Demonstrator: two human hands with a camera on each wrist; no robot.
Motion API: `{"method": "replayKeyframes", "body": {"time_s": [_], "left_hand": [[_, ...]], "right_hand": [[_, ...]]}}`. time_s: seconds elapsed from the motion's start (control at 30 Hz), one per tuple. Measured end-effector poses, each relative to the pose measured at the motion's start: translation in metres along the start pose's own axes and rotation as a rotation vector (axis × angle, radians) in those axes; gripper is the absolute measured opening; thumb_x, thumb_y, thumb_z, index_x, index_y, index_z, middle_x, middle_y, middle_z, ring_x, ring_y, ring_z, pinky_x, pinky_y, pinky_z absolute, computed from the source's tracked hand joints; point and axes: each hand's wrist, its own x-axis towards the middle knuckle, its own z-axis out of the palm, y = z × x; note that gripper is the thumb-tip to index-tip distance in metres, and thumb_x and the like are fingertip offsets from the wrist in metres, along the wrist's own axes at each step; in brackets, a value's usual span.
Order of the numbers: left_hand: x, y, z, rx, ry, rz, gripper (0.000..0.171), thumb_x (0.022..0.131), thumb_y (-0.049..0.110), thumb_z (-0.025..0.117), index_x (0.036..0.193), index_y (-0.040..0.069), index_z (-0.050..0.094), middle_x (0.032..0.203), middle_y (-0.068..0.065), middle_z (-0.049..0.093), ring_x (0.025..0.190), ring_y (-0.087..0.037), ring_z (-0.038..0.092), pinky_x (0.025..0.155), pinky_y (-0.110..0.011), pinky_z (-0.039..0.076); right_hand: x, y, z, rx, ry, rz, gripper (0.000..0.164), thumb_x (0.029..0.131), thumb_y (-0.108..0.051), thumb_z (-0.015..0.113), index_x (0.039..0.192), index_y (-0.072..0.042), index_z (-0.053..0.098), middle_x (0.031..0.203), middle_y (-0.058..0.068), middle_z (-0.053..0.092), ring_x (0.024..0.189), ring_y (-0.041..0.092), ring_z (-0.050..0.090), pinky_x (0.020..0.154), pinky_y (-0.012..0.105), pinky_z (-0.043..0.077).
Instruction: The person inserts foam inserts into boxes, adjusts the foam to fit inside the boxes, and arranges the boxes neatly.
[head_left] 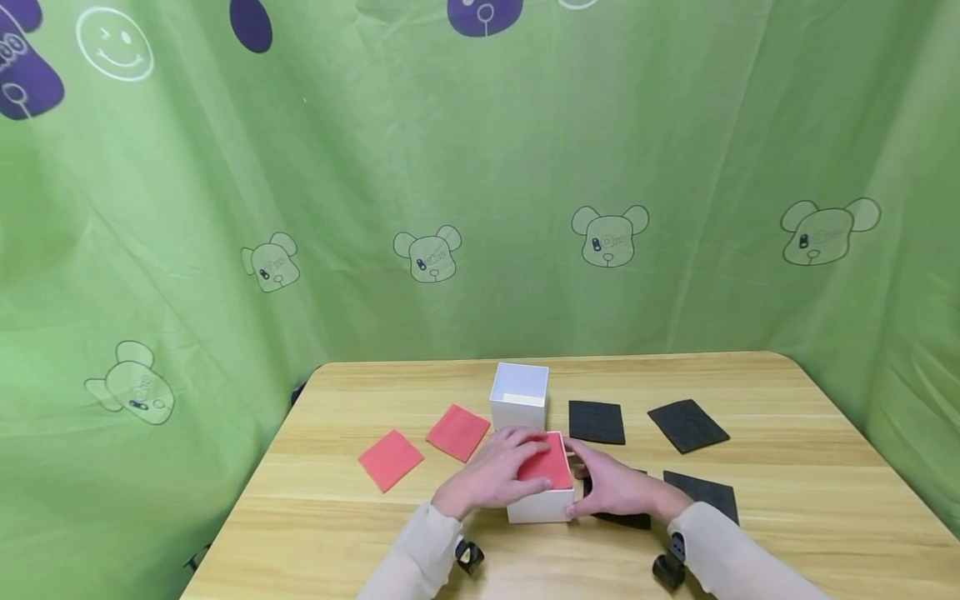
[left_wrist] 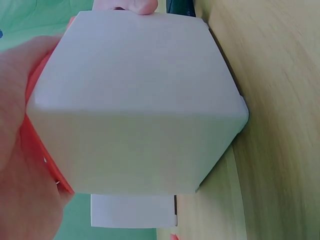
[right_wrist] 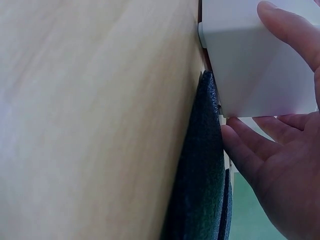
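Note:
A white square box (head_left: 542, 508) stands on the table in the head view, a red square sheet (head_left: 553, 463) lying level with its top opening. Over that sheet lies my left hand (head_left: 491, 471), its fingers spread and touching the red surface. My right hand (head_left: 617, 485) grips the box's right side, thumb at the front corner and fingers around toward the back. In the left wrist view, the red edge shows along the box (left_wrist: 135, 65) under the left hand. The right wrist view has the thumb against one white wall (right_wrist: 250, 55) and the fingers at an adjoining side.
Behind stands a second white box (head_left: 519, 414), open at the top. Two red sheets (head_left: 391, 461) lie at left. Several black sheets (head_left: 687, 426) lie at right, one (head_left: 630, 522) partly beneath the right hand. A green curtain (head_left: 510, 308) hangs behind the wooden table (head_left: 315, 533).

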Motion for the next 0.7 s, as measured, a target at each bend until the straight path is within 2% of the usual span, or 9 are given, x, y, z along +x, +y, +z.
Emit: {"method": "replayKeyframes", "body": {"time_s": [0.7], "left_hand": [[0.0047, -0.0003, 0.0027, -0.039, 0.012, -0.048, 0.055, 0.089, 0.052, 0.057, 0.132, 0.017, 0.056, 0.137, 0.005, 0.048, 0.124, -0.016, 0.039, 0.103, -0.032, 0.034]], "right_hand": [[-0.0004, 0.0006, 0.0001, 0.014, -0.006, 0.001, 0.107, 0.074, -0.033, 0.081, 0.149, -0.001, 0.013, 0.148, 0.024, 0.027, 0.122, 0.038, 0.045, 0.098, 0.047, 0.041]]}}
